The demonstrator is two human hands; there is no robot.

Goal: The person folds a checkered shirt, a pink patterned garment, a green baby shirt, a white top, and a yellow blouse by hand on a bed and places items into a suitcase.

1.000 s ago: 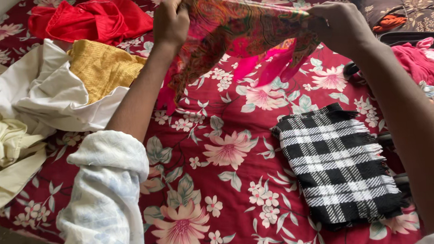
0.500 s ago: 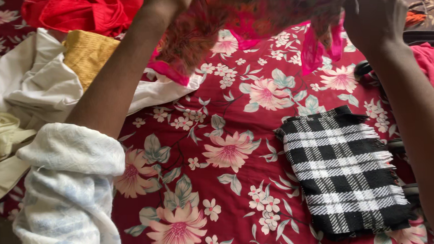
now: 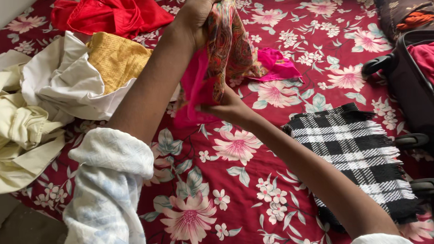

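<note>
A patterned orange and pink scarf (image 3: 230, 47) hangs over the bed. My left hand (image 3: 198, 9) grips its bunched top edge up high. My right hand (image 3: 226, 106) has slid down and pinches the scarf's lower pink hem, below the left hand. Part of the pink cloth (image 3: 276, 64) trails onto the bed behind. A folded black and white checked scarf (image 3: 352, 154) lies flat on the red floral bedsheet (image 3: 220, 186), to the right of my right forearm.
A heap of clothes lies at the left: cream and white garments (image 3: 23, 112), a mustard yellow piece (image 3: 117, 58), a red one (image 3: 107, 14). An open black suitcase (image 3: 418, 91) with pink clothes stands at the right. A dark pillow (image 3: 409, 3) is at the far right.
Both hands held the scarf stretched wide at its top edge. Now the top is bunched in my left hand, and my right hand has dropped to the lower hem.
</note>
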